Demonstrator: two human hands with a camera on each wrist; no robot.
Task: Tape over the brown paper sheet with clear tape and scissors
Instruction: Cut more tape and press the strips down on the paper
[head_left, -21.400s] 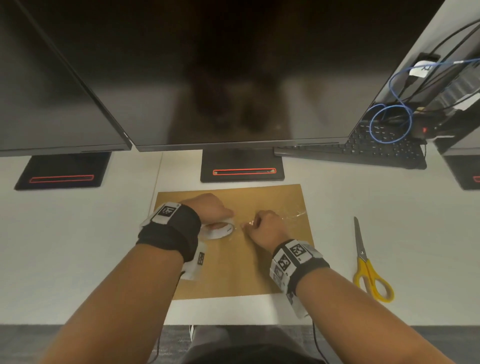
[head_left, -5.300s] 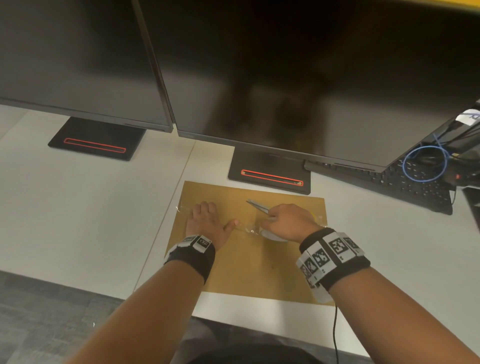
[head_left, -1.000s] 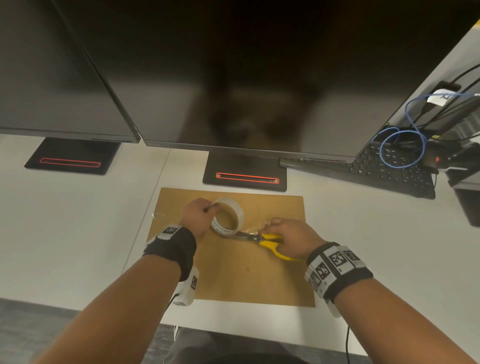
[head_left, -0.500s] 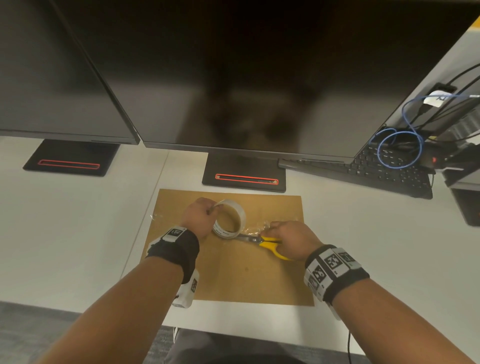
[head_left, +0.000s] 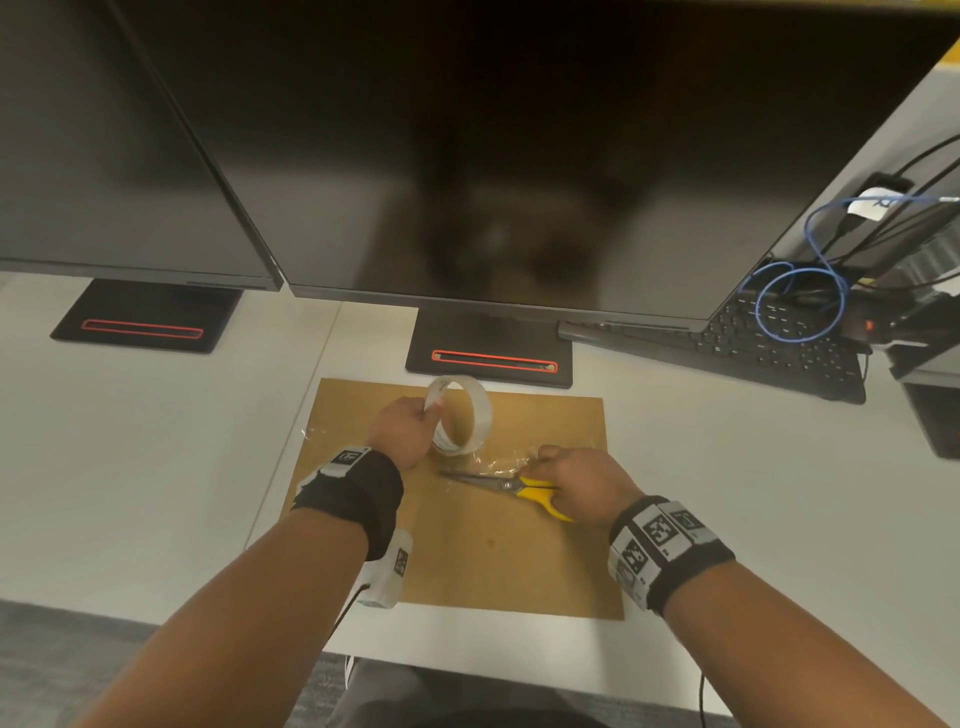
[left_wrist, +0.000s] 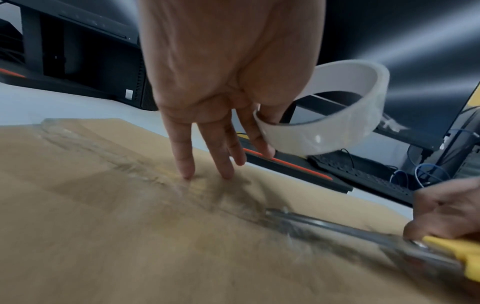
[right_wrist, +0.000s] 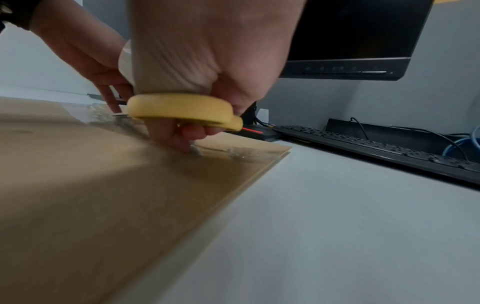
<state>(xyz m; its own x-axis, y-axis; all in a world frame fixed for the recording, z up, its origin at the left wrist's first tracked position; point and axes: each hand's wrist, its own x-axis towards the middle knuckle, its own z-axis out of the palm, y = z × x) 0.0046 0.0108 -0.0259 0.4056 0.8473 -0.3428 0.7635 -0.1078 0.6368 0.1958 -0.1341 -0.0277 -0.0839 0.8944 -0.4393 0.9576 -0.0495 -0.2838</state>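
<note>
Right hand (head_left: 576, 483) nearest: fingers curled through the yellow loops of the scissors (head_left: 511, 488), knuckles low on the brown paper sheet (head_left: 493, 561). Blades point leftward from this grip, lying almost flat on the paper; whether they are parted or closed is too blurred to tell. Just beyond the right fingertips, a crinkled stretch of clear tape (head_left: 506, 460) lies on the sheet and runs out toward its right edge.

Left of the blade tips: left hand (head_left: 405, 431) pinches the tape roll (head_left: 465, 418) between thumb and forefinger, roll lifted and tilted, clear of the paper. In the left wrist view the remaining fingers (left_wrist: 185, 164) reach down straight, tips pressing the sheet on a second wrinkled strip that trails away leftward from that grip to the sheet's left edge.

Sheet lies flat on the white desk (head_left: 130, 467), in front of the monitor stand (head_left: 488, 353); keyboard (head_left: 753, 343) well apart, far right.

Judgement: cutting step. A length looks laid across the upper part of the sheet; no bridge of tape between roll and paper is discernible, so the cut may be done or just about to be. The next move calls for confirming the strip is free, then smoothing the loose end down flat. Risk: tape clinging to the blades or folding on itself.
</note>
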